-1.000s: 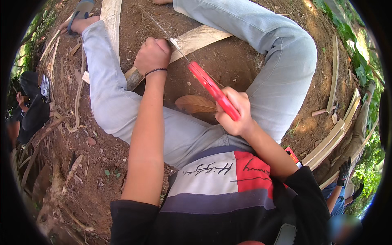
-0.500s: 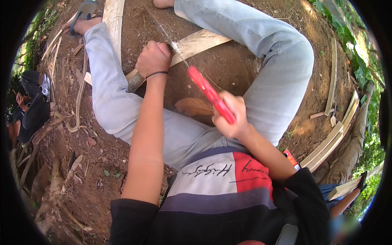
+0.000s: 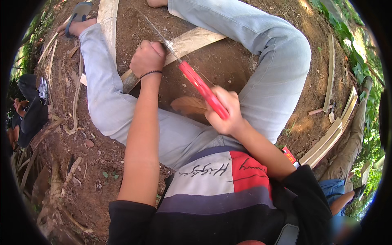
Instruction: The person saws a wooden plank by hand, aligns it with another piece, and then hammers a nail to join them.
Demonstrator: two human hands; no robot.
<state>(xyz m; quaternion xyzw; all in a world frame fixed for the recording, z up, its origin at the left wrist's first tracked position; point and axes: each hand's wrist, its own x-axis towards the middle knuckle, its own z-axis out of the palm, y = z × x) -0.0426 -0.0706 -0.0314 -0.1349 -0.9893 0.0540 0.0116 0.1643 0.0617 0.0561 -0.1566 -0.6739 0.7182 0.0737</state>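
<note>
My right hand (image 3: 223,110) is wrapped round the red handle of a saw (image 3: 198,82). The saw's thin blade slants away to the far left and crosses a pale wooden board (image 3: 198,42) close to my left hand, with whitish dust where they meet. My left hand (image 3: 148,58) is a closed fist pressing on the board, just left of the blade; its fingertips are hidden. The board lies slantwise over the soil between my bent legs, its near end by my left knee. Under the saw handle lies a brown dry leaf (image 3: 188,105).
A long pale plank (image 3: 108,28) runs along my left shin. At the right lie several wooden strips (image 3: 326,141) beside a log (image 3: 356,134) and a small red packet (image 3: 290,157). Other people sit at the far left (image 3: 32,110) and lower right (image 3: 342,200). Roots (image 3: 53,196) cross the ground.
The saw and my right hand have moved slightly forward and left along the blade's line. My left hand stays on the board. The whole view has shifted a little.
</note>
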